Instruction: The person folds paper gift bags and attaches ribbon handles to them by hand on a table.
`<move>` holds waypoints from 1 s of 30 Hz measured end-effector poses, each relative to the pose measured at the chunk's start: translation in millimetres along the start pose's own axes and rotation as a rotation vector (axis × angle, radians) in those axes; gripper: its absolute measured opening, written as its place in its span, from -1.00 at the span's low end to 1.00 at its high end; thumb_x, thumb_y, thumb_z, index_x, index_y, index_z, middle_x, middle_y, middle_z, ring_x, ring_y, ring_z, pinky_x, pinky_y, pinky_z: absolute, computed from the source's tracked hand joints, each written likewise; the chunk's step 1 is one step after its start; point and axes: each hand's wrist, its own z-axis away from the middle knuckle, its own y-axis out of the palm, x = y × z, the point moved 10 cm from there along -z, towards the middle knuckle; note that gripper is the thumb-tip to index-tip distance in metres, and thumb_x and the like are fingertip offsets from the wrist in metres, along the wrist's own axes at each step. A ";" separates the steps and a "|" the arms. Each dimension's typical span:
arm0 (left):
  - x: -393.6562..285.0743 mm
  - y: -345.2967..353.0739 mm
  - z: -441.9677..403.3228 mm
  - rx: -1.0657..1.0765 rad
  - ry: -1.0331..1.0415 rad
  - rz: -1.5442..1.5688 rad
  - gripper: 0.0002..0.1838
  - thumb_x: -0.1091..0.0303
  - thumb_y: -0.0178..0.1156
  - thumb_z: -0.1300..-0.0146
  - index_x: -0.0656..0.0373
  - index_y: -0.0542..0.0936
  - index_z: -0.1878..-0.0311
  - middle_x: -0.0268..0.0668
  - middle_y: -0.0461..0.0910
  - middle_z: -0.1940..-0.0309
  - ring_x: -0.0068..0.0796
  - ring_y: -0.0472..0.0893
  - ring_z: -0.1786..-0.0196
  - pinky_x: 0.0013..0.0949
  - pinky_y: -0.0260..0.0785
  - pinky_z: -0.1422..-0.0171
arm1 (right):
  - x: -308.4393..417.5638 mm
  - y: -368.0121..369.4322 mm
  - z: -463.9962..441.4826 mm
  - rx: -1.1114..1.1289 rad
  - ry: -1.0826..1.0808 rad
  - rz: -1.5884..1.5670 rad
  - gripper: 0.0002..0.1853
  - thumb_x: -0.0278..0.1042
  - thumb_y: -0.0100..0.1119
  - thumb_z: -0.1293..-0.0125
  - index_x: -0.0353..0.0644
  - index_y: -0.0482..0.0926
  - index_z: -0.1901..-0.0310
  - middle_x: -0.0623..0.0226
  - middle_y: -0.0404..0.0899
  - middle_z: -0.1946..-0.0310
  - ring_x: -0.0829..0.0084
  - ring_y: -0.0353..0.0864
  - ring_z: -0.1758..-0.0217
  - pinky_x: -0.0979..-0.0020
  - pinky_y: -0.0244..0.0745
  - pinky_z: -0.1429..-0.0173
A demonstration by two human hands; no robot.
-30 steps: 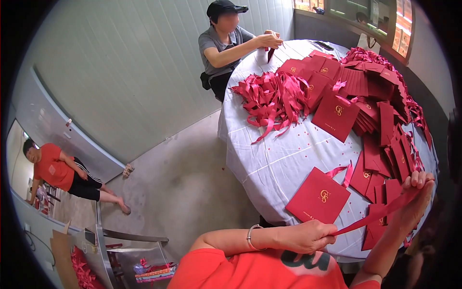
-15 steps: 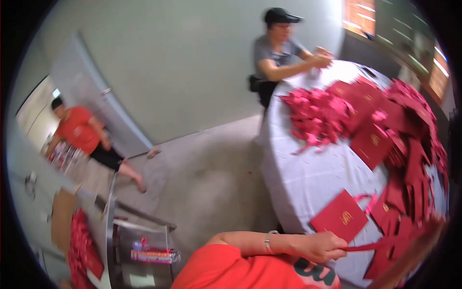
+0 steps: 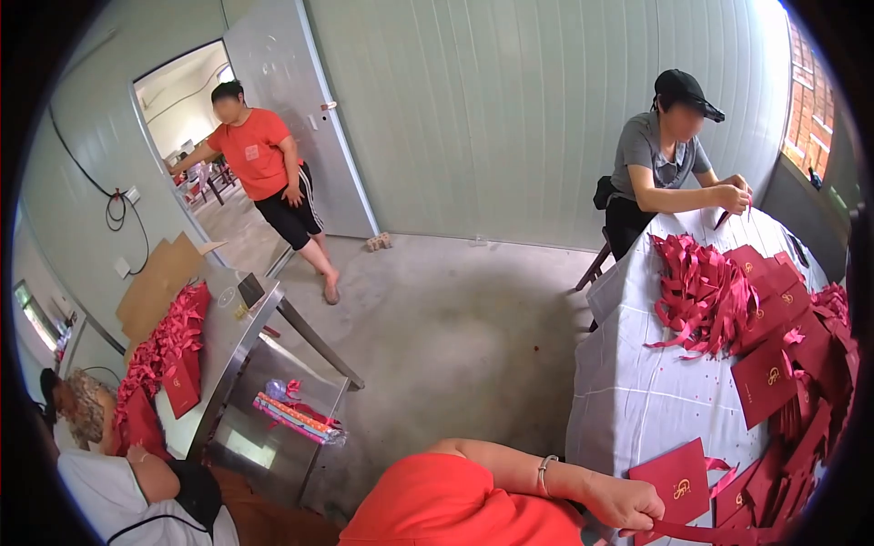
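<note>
My left hand (image 3: 626, 502), with a bracelet (image 3: 545, 475) at its wrist, is closed on one end of a dark red ribbon (image 3: 696, 531). The ribbon stretches to the right along the bottom edge, and its far end is out of sight. Just behind my fingers a red gift bag (image 3: 672, 475) with a gold mark lies flat on the white-covered table (image 3: 628, 400). A pink ribbon (image 3: 721, 477) shows beside that bag. My right hand is out of view.
More red bags (image 3: 767, 384) cover the table's right side, beside a heap of loose ribbons (image 3: 696, 296). A co-worker (image 3: 669, 164) sits at its far end. Another person (image 3: 259, 159) stands by the doorway. At left, a metal table (image 3: 232, 314) holds more ribbons, with people nearby.
My view has swung left and up, so the table sits further right. My right hand has left the frame. My left hand still grips the ribbon.
</note>
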 end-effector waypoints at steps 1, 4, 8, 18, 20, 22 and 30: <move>-3.0 -1.2 1.4 -0.004 0.001 -0.002 -0.85 0.52 -0.03 -0.17 0.34 0.51 0.41 -0.26 0.60 0.60 -0.52 0.55 0.52 -0.40 0.35 0.40 | 1.7 -2.2 0.4 -0.004 -0.003 0.020 -0.76 -0.22 0.04 -0.39 -0.22 0.42 0.09 0.33 0.40 0.29 0.45 0.39 0.26 0.47 0.38 0.15; -1.2 -5.6 4.8 -0.036 -0.063 -0.133 -0.85 0.49 0.00 -0.17 0.35 0.51 0.43 -0.19 0.58 0.60 -0.42 0.57 0.50 -0.33 0.36 0.39 | 8.0 -10.5 3.4 -0.021 -0.010 0.087 -0.73 -0.19 0.07 -0.37 -0.22 0.42 0.10 0.32 0.41 0.31 0.43 0.40 0.28 0.46 0.39 0.17; -2.7 -12.2 6.8 -0.120 0.056 -0.274 -0.84 0.43 0.06 -0.18 0.35 0.52 0.42 -0.15 0.56 0.58 -0.32 0.57 0.48 -0.26 0.38 0.38 | 19.7 -21.8 8.1 -0.048 -0.021 0.181 -0.70 -0.14 0.10 -0.35 -0.22 0.42 0.11 0.31 0.41 0.33 0.41 0.40 0.30 0.45 0.39 0.20; -11.7 -13.3 18.5 -0.090 -0.076 -0.268 -0.75 0.33 0.15 -0.23 0.34 0.53 0.44 -0.07 0.53 0.63 -0.15 0.59 0.47 -0.20 0.40 0.36 | 51.6 -38.3 27.5 -0.124 -0.050 0.417 -0.62 -0.02 0.17 -0.29 -0.21 0.43 0.15 0.28 0.42 0.37 0.35 0.42 0.35 0.42 0.41 0.27; -7.3 -9.9 16.5 -0.084 0.021 -0.421 -0.71 0.27 0.15 -0.26 0.33 0.52 0.45 -0.03 0.53 0.61 -0.06 0.58 0.46 -0.14 0.40 0.34 | 58.5 -39.6 32.5 -0.142 -0.055 0.465 -0.60 0.00 0.18 -0.27 -0.21 0.43 0.16 0.28 0.42 0.38 0.34 0.42 0.36 0.42 0.41 0.28; -13.1 -5.3 17.0 -0.078 0.120 -0.575 -0.66 0.21 0.14 -0.28 0.33 0.51 0.46 0.02 0.53 0.60 0.03 0.57 0.45 -0.09 0.40 0.33 | 64.8 -38.7 37.2 -0.157 -0.061 0.512 -0.58 0.03 0.20 -0.26 -0.21 0.44 0.17 0.27 0.43 0.39 0.33 0.43 0.37 0.41 0.41 0.29; -22.0 -8.1 20.1 -0.182 0.030 -0.831 -0.65 0.19 0.13 -0.26 0.33 0.46 0.46 0.02 0.52 0.61 0.14 0.55 0.44 0.00 0.38 0.32 | 94.1 -27.6 57.6 -0.215 -0.083 0.704 -0.52 0.12 0.26 -0.21 -0.20 0.44 0.20 0.25 0.43 0.43 0.28 0.44 0.41 0.39 0.43 0.35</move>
